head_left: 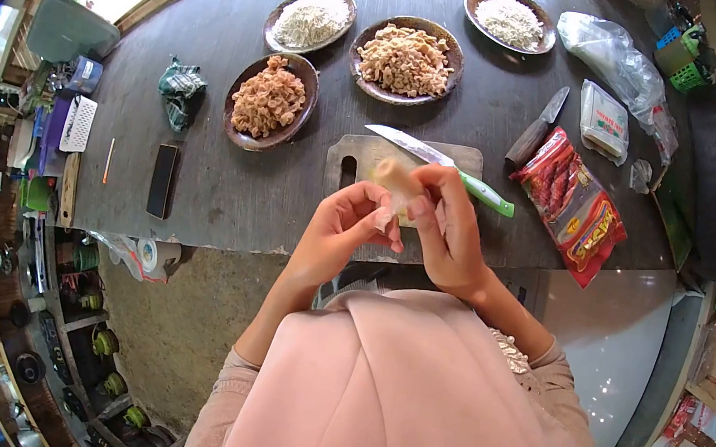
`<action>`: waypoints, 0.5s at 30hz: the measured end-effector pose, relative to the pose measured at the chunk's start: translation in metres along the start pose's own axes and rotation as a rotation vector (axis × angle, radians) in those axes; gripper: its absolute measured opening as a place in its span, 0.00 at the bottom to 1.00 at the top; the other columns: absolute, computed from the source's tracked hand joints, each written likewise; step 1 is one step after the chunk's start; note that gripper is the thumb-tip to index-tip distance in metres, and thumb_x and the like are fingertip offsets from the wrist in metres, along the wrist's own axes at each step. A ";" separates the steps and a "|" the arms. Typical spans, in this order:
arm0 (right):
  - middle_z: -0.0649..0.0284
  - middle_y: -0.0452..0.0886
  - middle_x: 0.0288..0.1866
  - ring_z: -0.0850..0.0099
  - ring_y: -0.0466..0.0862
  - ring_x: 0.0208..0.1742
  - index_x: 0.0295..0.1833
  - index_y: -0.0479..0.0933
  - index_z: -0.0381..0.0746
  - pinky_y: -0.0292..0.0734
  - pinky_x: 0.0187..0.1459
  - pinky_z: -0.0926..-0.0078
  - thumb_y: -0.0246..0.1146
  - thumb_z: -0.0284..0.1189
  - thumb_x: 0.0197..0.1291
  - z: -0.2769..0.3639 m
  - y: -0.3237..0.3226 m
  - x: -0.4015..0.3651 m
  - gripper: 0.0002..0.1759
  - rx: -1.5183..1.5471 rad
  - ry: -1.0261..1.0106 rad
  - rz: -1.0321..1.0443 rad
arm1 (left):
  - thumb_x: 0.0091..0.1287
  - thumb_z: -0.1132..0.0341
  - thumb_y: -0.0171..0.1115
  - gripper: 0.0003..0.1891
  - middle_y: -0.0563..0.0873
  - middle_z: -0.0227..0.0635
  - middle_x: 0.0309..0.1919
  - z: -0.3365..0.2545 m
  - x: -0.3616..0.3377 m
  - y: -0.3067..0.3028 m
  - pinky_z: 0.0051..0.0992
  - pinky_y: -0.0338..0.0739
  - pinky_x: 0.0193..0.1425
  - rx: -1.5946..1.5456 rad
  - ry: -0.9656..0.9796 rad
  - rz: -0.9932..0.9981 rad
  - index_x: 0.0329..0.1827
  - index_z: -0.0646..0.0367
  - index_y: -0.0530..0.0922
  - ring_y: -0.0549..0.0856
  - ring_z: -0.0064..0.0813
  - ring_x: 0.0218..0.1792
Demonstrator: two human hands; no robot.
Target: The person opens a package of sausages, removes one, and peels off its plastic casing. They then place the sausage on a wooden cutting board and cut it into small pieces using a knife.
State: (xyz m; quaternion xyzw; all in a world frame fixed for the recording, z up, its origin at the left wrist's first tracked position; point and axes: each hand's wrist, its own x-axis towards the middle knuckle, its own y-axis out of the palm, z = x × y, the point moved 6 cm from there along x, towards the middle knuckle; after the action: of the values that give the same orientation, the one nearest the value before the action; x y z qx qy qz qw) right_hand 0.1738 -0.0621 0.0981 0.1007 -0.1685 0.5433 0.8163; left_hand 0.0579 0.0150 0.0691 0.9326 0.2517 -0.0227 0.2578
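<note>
My left hand [346, 226] and my right hand [448, 222] meet above the near edge of a wooden cutting board [357, 161]. Both pinch one small pale piece of food [394, 180] between the fingertips. A green-handled knife [440, 162] lies across the board just behind my hands. Beyond the board stand two dark plates of light brown curled pieces [270, 100] [406, 59] and two plates of white shreds [312, 19] [509, 19].
A red snack packet [572, 208] lies right of the board, with a second knife [538, 128], a white packet [603, 121] and a clear plastic bag [615, 58] behind it. A black phone [162, 180] and a green cloth [179, 90] sit left. Shelves of goods run below left.
</note>
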 end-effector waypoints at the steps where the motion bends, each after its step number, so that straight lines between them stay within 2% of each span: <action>1: 0.63 0.73 0.40 0.78 0.78 0.40 0.57 0.69 0.34 0.73 0.43 0.80 0.50 0.25 0.79 -0.007 -0.002 -0.002 0.08 0.019 0.035 -0.104 | 0.78 0.66 0.59 0.08 0.85 0.33 0.39 -0.002 0.000 0.001 0.29 0.86 0.50 0.061 0.022 -0.004 0.50 0.63 0.76 0.86 0.23 0.40; 2: 0.63 0.73 0.40 0.78 0.78 0.40 0.57 0.69 0.34 0.73 0.43 0.80 0.50 0.25 0.79 -0.011 0.001 -0.003 0.08 0.021 0.033 -0.104 | 0.79 0.67 0.59 0.07 0.84 0.32 0.38 -0.003 -0.001 0.003 0.29 0.86 0.49 0.123 0.044 -0.010 0.50 0.63 0.75 0.86 0.22 0.41; 4: 0.67 0.73 0.41 0.82 0.74 0.39 0.60 0.70 0.35 0.71 0.42 0.81 0.50 0.28 0.80 -0.023 0.003 -0.004 0.11 0.399 0.195 -0.196 | 0.79 0.67 0.58 0.07 0.84 0.31 0.38 -0.005 0.000 0.006 0.28 0.86 0.48 0.156 0.066 -0.038 0.50 0.63 0.75 0.85 0.20 0.40; 5: 0.67 0.73 0.41 0.82 0.74 0.39 0.60 0.70 0.35 0.71 0.42 0.81 0.50 0.28 0.80 -0.023 0.002 -0.003 0.11 0.399 0.193 -0.196 | 0.80 0.68 0.57 0.07 0.83 0.31 0.38 -0.006 0.000 0.006 0.28 0.86 0.47 0.187 0.086 -0.064 0.50 0.63 0.75 0.85 0.19 0.40; 7: 0.68 0.74 0.43 0.80 0.75 0.41 0.64 0.67 0.34 0.72 0.44 0.77 0.47 0.37 0.82 -0.032 0.004 -0.002 0.19 0.751 0.390 -0.224 | 0.80 0.68 0.57 0.07 0.82 0.30 0.39 -0.002 0.000 0.004 0.27 0.85 0.47 0.218 0.103 -0.072 0.50 0.64 0.75 0.84 0.19 0.39; 8: 0.68 0.74 0.43 0.80 0.75 0.41 0.64 0.67 0.34 0.72 0.44 0.77 0.47 0.37 0.82 -0.029 0.003 -0.001 0.19 0.751 0.391 -0.225 | 0.80 0.68 0.57 0.08 0.82 0.30 0.40 0.000 0.000 0.003 0.27 0.85 0.47 0.247 0.117 -0.080 0.51 0.65 0.74 0.83 0.19 0.38; 10: 0.69 0.74 0.41 0.80 0.76 0.40 0.66 0.71 0.37 0.73 0.43 0.75 0.50 0.38 0.81 -0.030 0.009 -0.002 0.19 1.042 0.514 -0.237 | 0.80 0.68 0.57 0.07 0.81 0.29 0.39 0.000 -0.001 0.004 0.26 0.84 0.46 0.340 0.113 -0.094 0.51 0.65 0.74 0.82 0.18 0.38; 15: 0.68 0.78 0.43 0.77 0.80 0.45 0.67 0.71 0.38 0.75 0.49 0.72 0.53 0.42 0.80 -0.047 0.010 -0.008 0.22 1.179 0.561 -0.226 | 0.81 0.69 0.56 0.07 0.80 0.28 0.38 -0.002 -0.003 0.002 0.24 0.82 0.45 0.529 0.114 -0.136 0.51 0.65 0.74 0.81 0.16 0.37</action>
State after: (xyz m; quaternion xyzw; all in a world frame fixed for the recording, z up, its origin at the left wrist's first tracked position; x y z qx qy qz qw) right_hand 0.1694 -0.0486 0.0514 0.4024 0.3874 0.4611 0.6895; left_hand 0.0563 0.0131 0.0727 0.9482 0.3132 -0.0524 -0.0112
